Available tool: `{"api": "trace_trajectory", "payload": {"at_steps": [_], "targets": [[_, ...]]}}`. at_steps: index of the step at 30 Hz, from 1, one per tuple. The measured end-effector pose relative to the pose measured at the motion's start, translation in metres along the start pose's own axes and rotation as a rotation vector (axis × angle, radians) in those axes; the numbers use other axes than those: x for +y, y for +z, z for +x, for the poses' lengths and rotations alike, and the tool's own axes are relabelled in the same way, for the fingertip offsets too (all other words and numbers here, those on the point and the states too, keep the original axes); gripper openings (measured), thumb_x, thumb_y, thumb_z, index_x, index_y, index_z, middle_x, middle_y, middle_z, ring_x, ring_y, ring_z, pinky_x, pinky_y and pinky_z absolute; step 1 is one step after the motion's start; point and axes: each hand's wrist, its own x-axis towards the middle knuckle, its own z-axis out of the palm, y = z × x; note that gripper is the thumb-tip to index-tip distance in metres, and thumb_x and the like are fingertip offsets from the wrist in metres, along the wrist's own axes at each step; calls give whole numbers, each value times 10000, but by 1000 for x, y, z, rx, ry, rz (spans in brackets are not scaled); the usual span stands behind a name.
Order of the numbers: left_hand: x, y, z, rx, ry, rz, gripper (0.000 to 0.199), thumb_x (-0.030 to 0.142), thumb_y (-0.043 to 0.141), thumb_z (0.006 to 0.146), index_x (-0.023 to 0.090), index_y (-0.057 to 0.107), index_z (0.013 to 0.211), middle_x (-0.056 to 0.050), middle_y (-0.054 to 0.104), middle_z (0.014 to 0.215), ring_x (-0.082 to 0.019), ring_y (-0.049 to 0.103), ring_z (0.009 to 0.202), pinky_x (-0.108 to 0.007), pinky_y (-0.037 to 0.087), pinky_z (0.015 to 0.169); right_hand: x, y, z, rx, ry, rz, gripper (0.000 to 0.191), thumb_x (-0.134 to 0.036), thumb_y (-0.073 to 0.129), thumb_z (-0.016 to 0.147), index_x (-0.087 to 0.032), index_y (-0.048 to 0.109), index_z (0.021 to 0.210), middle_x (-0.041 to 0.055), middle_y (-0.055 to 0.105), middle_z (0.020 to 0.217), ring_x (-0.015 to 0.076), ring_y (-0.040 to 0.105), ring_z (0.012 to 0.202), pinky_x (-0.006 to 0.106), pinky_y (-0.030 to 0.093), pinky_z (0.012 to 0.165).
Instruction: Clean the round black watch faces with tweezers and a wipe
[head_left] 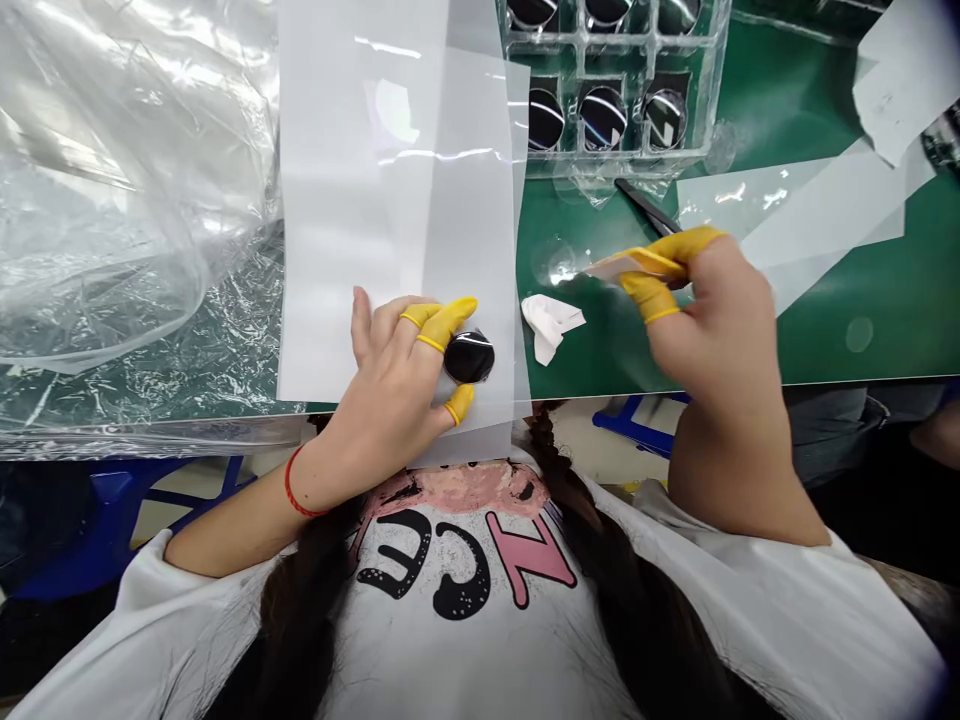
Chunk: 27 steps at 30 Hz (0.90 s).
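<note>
My left hand [390,390] pinches a round, glossy black lens [469,357] between yellow-cotted fingertips and thumb. It rests over a translucent white sheet [390,200]. My right hand [712,320] holds a small pale film tab [630,263] between yellow-cotted thumb and forefinger, above a green mat [862,290]. A crumpled white tissue [550,325] lies between my hands. Black tweezers [649,205] lie just beyond my right fingers. A clear blister tray [611,90] holds several similar dark lenses at the far edge.
Crumpled clear plastic sheeting [127,180] covers the left side of the bench. White film strips [817,210] lie on the mat at right, with round transparent film pieces [859,334] nearby. The bench's near edge runs beneath my forearms, with blue stool parts below.
</note>
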Motion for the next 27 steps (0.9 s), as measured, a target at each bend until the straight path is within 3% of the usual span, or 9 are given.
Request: {"api": "trace_trajectory", "payload": {"at_steps": [3,6,12,16,20,24,27], "targets": [[1,-3,0,-10,-12,-10,582,236,613,865,231,432,1419,-96,587,1226,-323,476,1338,-745,69,1236,-33,13,-25,139,-136,215,126,-334,598,979,-247,643,1060,63,705,1024,240,680,958,420,549,840],[0,-4,0,-10,-9,-30,585,213,608,840,223,445,1402,-94,603,1203,-327,500,1315,-755,92,1227,-59,34,-38,122,-324,318,58,-280,616,974,-225,633,980,22,683,890,190,643,838,349,512,737],[-2,-2,1,10,-11,-61,623,237,663,815,239,432,1393,-67,607,1174,-310,526,1271,-748,113,1235,-72,69,-45,161,-484,243,105,-279,595,984,-193,629,935,16,610,741,168,520,713,331,394,661],[-4,-1,0,30,1,-68,636,238,653,823,292,394,1401,-55,605,1150,-294,533,1262,-719,106,1258,-66,77,-42,224,-438,157,157,-306,548,1004,-201,566,890,11,566,716,174,506,707,341,392,685],[-5,2,-1,68,26,-44,611,227,644,828,235,402,1389,-80,609,1147,-309,545,1249,-747,147,1233,-58,79,-33,252,-369,135,175,-324,544,1008,-228,507,866,-5,569,718,168,522,691,336,395,680],[-6,5,0,95,9,-90,657,236,649,813,307,392,1414,-43,623,1106,-306,560,1229,-740,111,1246,-49,74,-24,224,-319,101,161,-350,563,997,-228,558,893,2,619,765,179,566,722,345,402,691],[-6,6,1,108,18,-98,684,228,642,812,308,369,1434,-36,636,1103,-302,563,1209,-747,118,1241,-48,64,-25,166,-261,243,172,-374,563,998,-228,599,914,-6,624,776,170,572,726,338,417,703]]}}
